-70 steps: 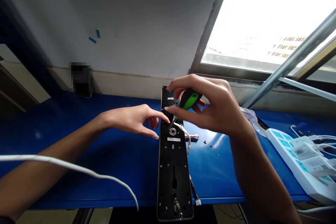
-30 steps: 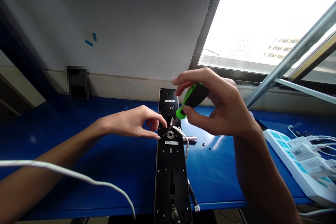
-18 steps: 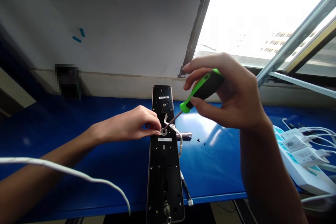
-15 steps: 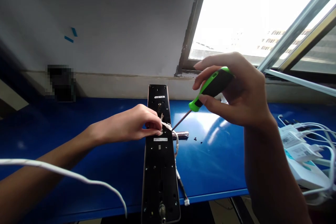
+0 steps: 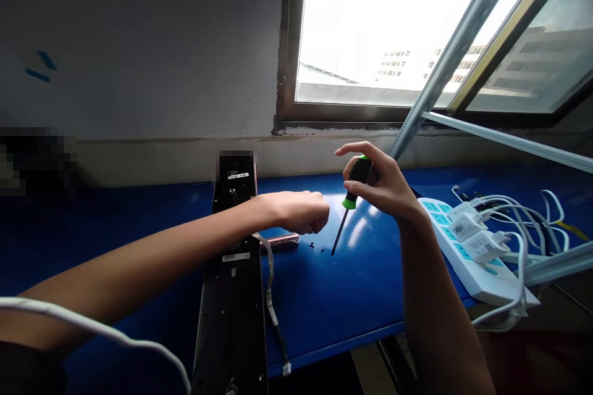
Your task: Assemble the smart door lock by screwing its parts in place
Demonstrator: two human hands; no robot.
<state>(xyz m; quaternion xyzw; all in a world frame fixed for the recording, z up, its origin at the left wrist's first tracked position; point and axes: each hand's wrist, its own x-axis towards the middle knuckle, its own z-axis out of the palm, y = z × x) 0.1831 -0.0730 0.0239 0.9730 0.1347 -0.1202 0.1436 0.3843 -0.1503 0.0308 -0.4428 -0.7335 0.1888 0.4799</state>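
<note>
A green-and-black screwdriver [image 5: 359, 174] is gripped in my right hand [image 5: 386, 188], its shaft slanting down toward the blue tabletop. My left hand [image 5: 303, 213] reaches across the long black metal bar [image 5: 231, 315], fingers curled in and hanging over the table; whatever they may hold is hidden. Just below and right of that hand lie several tiny black screws [image 5: 312, 245]. A white-wrapped cable [image 5: 269, 278] runs along the bar's right side and ends in a small white connector [image 5: 286, 369]. Part of the bar is covered by my left forearm.
A shiny pinkish tube [image 5: 285, 242] lies beside the bar. To the right, a white power strip [image 5: 456, 268] holds several plugged-in chargers [image 5: 486, 247] with tangled white cables. A loose white cable [image 5: 92, 324] crosses the lower left. Behind the table [image 5: 343, 308] are a wall and window.
My left hand has left the bar and moved right, over the table near the screws. The screwdriver has come away from the bar and points more steeply down. The view has turned right.
</note>
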